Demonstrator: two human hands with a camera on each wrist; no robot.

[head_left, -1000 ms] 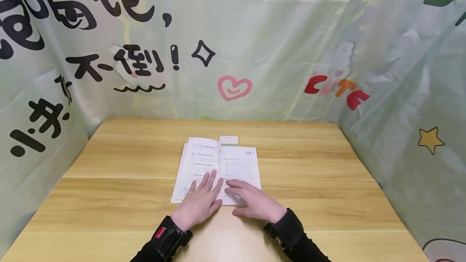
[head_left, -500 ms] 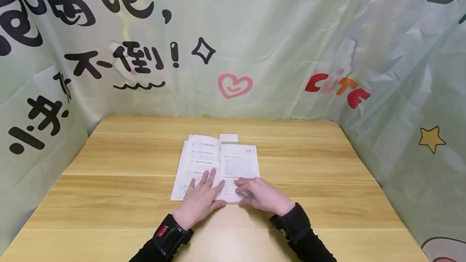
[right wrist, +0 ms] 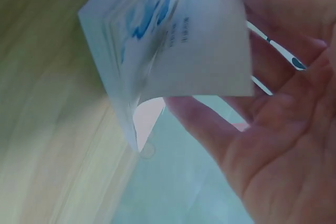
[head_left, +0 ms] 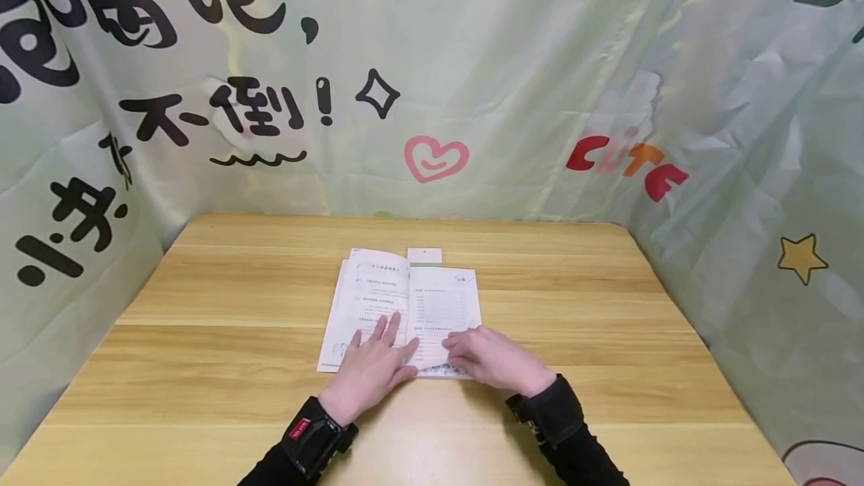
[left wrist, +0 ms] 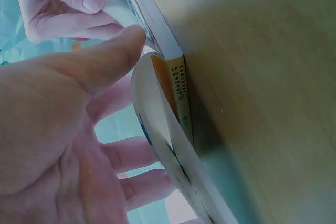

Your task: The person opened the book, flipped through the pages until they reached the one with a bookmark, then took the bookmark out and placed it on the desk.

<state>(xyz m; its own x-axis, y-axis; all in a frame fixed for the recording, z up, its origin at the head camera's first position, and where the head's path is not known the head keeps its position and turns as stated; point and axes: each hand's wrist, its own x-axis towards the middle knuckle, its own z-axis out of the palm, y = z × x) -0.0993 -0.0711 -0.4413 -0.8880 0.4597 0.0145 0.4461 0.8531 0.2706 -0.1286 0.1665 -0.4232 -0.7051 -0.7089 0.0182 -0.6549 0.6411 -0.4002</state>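
An open book [head_left: 444,302] with printed white pages lies at the middle of the table. My left hand [head_left: 370,375] rests on its left page, fingers spread, with the thumb near the spine. At the lower right corner, my right hand [head_left: 502,361] pinches a page [right wrist: 210,51] between thumb and fingers. That page curves up from the stack in the right wrist view, baring a blue picture [right wrist: 152,17] underneath. In the left wrist view, the yellowish spine [left wrist: 180,90] shows beneath the left thumb, and the left-hand leaves bow upward.
A white card or tab [head_left: 424,255] sticks out past the book's top edge. The wooden table [head_left: 202,366] reaches back to a pale green printed cloth [head_left: 526,81] hung at the rear and both sides.
My right hand has moved right from near the spine to the right page's lower corner and lifted it, exposing blue print below. The left hand stays on the left page.
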